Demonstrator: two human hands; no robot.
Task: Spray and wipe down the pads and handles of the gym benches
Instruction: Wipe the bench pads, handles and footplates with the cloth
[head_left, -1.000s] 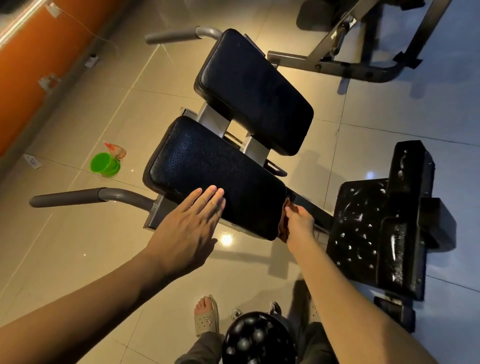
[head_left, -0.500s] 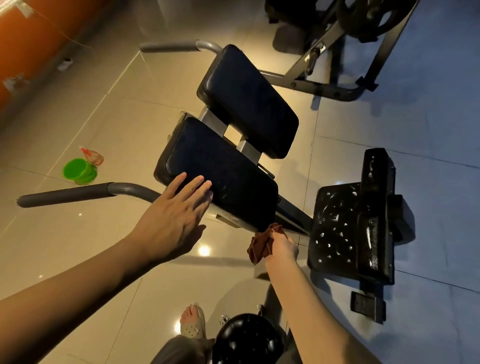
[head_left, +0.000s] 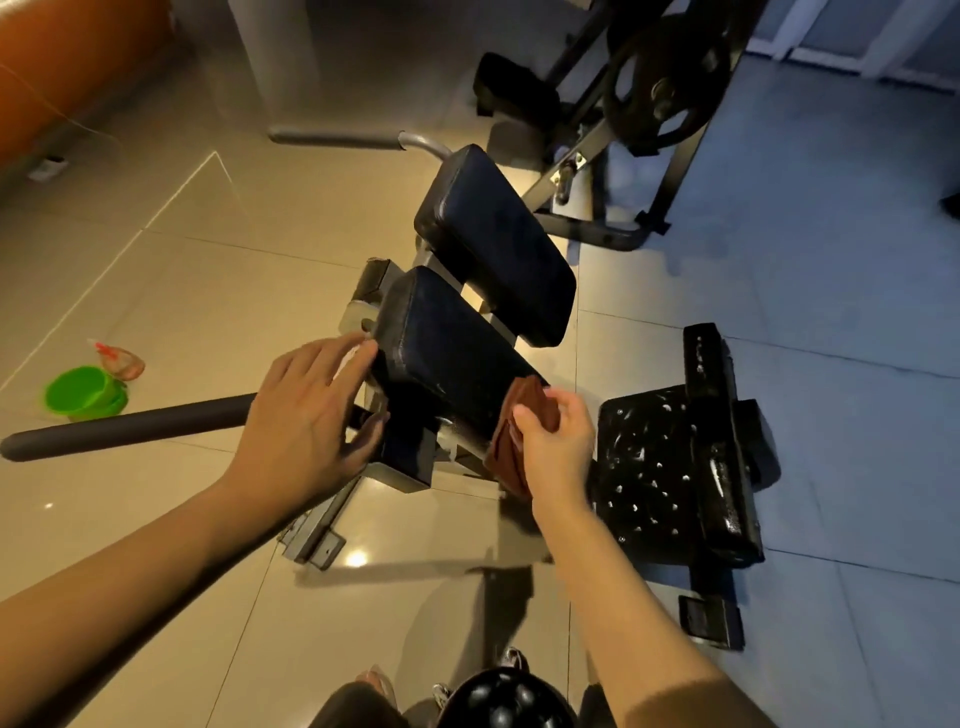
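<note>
Head view: near pad (head_left: 447, 358) black, scuffed; right hand (head_left: 558, 447) pinching brown cloth (head_left: 511, 447).

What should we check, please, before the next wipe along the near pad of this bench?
1. Cloth in hand: the right hand grips the brown cloth. Ok.
2. Cloth on the surface: it lies against the right end of the near pad. Ok.
3. Pad steadied: the left hand touches the pad's left end with straight fingers. Ok.
4. Spray at hand: the spray bottle is beside the green cup, well away from both hands. Not ok.
5. Pad wetted with spray: the light is too dim. Cannot tell.
6. Near handle already wiped: cannot tell.
</note>
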